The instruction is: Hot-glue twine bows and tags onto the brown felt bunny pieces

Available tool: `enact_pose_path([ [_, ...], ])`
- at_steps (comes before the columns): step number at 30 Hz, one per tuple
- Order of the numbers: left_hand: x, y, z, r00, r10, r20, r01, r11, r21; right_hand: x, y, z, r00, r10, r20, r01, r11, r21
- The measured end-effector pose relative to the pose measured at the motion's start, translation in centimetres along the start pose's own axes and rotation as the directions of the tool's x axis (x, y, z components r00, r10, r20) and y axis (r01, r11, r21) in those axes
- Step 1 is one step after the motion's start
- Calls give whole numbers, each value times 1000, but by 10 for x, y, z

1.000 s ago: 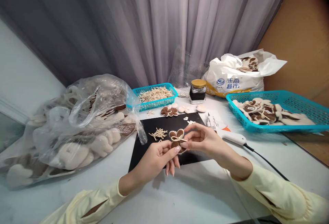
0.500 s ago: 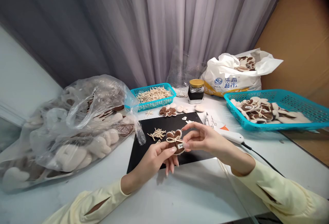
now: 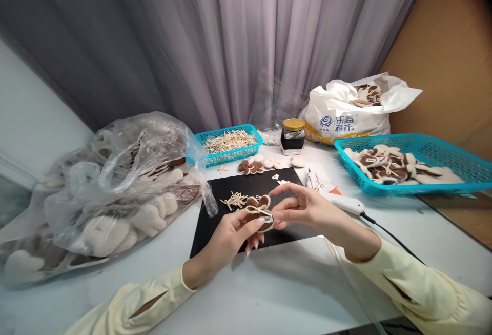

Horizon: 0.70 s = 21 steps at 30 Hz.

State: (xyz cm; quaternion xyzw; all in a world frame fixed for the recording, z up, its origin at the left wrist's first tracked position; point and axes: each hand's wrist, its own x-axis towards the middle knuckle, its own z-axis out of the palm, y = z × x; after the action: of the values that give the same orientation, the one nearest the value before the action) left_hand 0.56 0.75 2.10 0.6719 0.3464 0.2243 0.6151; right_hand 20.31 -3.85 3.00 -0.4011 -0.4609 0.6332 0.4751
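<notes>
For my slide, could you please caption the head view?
Left hand holding a brown piece with cream bow, right hand beside its label.

A white table (image 3: pixel 284 294) carries everything. A clear bag (image 3: pixel 115 227) spreads over its left side, and a black mat (image 3: pixel 215 227) lies flat in the middle. Beyond the mat stand a small basket (image 3: pixel 234 158) and, to its right, a jar (image 3: pixel 293 140). Brown pieces (image 3: pixel 251 166) lie at the mat's far edge, with pale pieces (image 3: pixel 297 161) to their right. Right of the mat lies a white tool (image 3: pixel 351 204), its cord (image 3: pixel 395 245) trailing near and right. A big basket (image 3: pixel 423 188) sits farther right, near a white bag (image 3: pixel 346 124).
</notes>
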Motion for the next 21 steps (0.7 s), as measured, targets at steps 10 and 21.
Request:
enact_pose_path([
  [10, -1, 0, 3, 1000, -4, 5, 4, 1000, 4, 0, 5, 2, 999, -26, -36, 25, 999, -36],
  [21, -2, -5, 5, 1000, 15, -9, -15, 999, 32, 6, 12, 1, 999, -6, 38, 7, 999, -37],
])
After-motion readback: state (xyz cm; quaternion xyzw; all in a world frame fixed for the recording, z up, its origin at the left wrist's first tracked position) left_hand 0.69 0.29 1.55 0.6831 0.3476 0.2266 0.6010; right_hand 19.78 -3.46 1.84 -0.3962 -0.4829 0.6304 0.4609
